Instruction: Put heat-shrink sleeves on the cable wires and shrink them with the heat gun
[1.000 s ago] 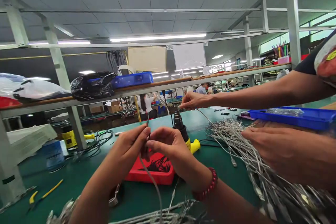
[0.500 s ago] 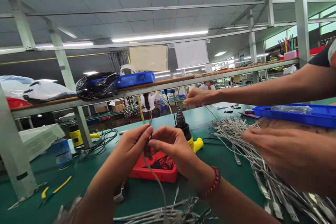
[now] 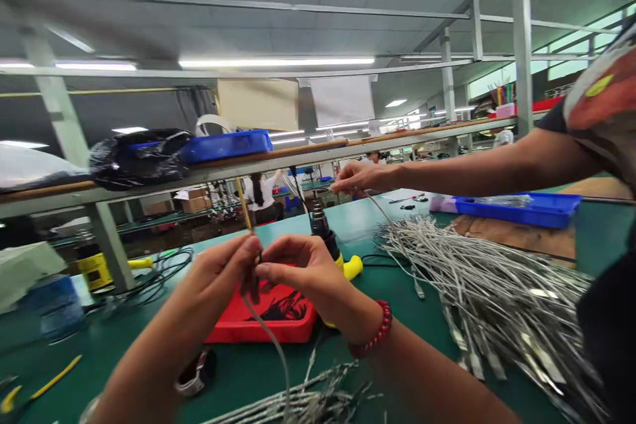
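A: What is being held?
B: A thin grey cable [image 3: 285,368] is pinched near its upper end by the left hand [image 3: 223,268]. The right hand [image 3: 298,271], with a red bracelet [image 3: 383,324] worn at its wrist, is held close beside; whether the cable is gripped by it cannot be told.
A: And behind them?
B: A red tray [image 3: 238,332] is partly covered; black strips [image 3: 285,308] are heaped in it. A heat gun [image 3: 325,238] is stood just beyond.
A: To the right?
B: A cable pile [image 3: 487,265] is spread near a blue tray [image 3: 527,214]. Another cable [image 3: 380,209] is held by a co-worker's hand [image 3: 362,177].
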{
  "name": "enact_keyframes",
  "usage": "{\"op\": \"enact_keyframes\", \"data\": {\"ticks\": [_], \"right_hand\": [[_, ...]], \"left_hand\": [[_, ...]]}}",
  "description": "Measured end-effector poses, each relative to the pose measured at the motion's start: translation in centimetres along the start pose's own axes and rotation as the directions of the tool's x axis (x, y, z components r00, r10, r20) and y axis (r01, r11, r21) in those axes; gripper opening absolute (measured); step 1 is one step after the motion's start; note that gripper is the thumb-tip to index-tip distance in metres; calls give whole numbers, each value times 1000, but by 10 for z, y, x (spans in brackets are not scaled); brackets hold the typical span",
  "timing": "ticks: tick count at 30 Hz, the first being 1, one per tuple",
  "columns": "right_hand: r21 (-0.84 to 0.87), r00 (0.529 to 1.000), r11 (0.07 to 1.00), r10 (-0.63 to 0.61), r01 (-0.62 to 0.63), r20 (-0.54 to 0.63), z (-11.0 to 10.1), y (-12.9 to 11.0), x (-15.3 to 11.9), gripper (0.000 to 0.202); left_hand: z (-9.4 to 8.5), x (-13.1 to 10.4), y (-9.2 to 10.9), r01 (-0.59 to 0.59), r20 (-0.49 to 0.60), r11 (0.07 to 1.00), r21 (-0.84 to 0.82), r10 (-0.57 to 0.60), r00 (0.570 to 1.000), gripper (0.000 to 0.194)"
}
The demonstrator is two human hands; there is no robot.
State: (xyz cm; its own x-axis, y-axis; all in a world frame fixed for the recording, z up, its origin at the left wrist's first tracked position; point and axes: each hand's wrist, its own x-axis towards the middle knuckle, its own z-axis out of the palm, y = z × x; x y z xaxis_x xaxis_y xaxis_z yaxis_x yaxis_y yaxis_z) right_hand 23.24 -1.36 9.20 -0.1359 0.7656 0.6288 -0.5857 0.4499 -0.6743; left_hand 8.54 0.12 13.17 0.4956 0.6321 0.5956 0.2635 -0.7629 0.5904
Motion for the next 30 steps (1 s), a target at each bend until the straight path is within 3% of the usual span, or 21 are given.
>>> {"op": "enact_keyframes", "data": {"ticks": [4,7,10,13,20,24,30], "right_hand": [[-31,998,999,24,-25,-59,-1,-14,-3,34],[-79,995,996,-42,35,-88,2,-23,-5,32],[-173,988,981,-111,91,-110,1,-25,-4,29],[-234,980,967,-135,98,-148,-6,-21,-1,29],[-142,951,978,-182,150,-251,-16,-13,1,29],[-129,944,978,-194,164,-266,-15,-14,-1,30],[-140,947,975,-203,172,-248,-18,-21,-4,31]], "left_hand": [[0,1,3,102,-138,970,-220,-135,981,37],[-4,2,0,140,-117,953,-269,-177,977,38],[-9,0,-6,64,-38,979,-195,-73,997,43],[-14,-3,-7,-5,125,991,-137,23,992,40],[-13,-10,5,47,308,995,-92,-16,951,35],[-9,-10,9,128,337,986,-107,-86,938,31],[-5,-12,14,103,398,992,-69,-67,915,28]]}}
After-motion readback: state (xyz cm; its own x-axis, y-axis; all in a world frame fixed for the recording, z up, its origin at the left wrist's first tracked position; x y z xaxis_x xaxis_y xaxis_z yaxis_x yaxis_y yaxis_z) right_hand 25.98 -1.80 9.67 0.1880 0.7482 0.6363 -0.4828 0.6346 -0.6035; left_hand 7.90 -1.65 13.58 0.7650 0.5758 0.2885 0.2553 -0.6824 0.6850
